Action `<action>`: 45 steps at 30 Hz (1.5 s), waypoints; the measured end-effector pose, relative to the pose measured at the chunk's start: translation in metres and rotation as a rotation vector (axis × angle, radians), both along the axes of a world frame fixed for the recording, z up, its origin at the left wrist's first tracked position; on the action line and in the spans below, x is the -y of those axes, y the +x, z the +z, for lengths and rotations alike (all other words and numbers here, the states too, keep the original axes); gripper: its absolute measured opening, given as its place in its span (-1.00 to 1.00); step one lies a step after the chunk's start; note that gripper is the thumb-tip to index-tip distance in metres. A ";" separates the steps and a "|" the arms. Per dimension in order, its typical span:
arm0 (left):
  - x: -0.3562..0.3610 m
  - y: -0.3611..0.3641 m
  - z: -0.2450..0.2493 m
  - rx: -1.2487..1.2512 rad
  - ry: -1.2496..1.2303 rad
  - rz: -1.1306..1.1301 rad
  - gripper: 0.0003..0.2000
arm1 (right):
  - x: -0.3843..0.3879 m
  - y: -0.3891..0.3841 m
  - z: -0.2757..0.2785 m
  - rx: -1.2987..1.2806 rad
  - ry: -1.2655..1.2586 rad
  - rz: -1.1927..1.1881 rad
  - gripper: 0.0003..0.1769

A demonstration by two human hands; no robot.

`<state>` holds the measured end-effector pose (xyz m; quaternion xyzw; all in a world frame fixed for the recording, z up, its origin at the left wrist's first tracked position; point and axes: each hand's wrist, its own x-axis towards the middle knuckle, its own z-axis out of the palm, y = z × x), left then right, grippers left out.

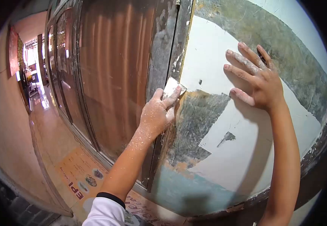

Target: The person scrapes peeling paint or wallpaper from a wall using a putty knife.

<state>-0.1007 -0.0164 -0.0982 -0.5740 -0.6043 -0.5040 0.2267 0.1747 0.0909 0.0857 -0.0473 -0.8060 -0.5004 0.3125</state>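
My left hand, dusted with white powder, is closed around a flat, white, straight-edged piece; I cannot tell its exact kind. It lies against the dark door frame, where the frame meets the wall. White flecks cling to my wrist and forearm. Up and to the right, my right hand is spread open on the wall, its fingertips powdery and a dark band on one finger. Between the hands, white plaster with ragged edges borders a bare grey-green patch.
Left of the frame is a glass door with a brown curtain behind it. A printed orange banner lies on the floor below. The tiled corridor runs back to a bright opening. Pale blue paint covers the lower wall.
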 end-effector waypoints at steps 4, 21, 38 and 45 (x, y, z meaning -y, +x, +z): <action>0.000 -0.001 -0.011 0.029 0.059 -0.044 -0.45 | 0.000 0.000 0.000 -0.013 0.018 -0.010 -0.43; -0.009 0.013 -0.003 0.141 0.109 0.011 -0.48 | 0.001 -0.001 -0.001 -0.012 -0.001 0.000 -0.42; -0.006 0.007 0.004 0.140 0.082 0.023 -0.50 | 0.001 -0.001 -0.001 -0.033 0.005 0.015 -0.44; -0.007 0.007 0.011 0.127 0.105 0.009 -0.51 | 0.001 0.000 0.000 -0.029 -0.011 -0.007 -0.43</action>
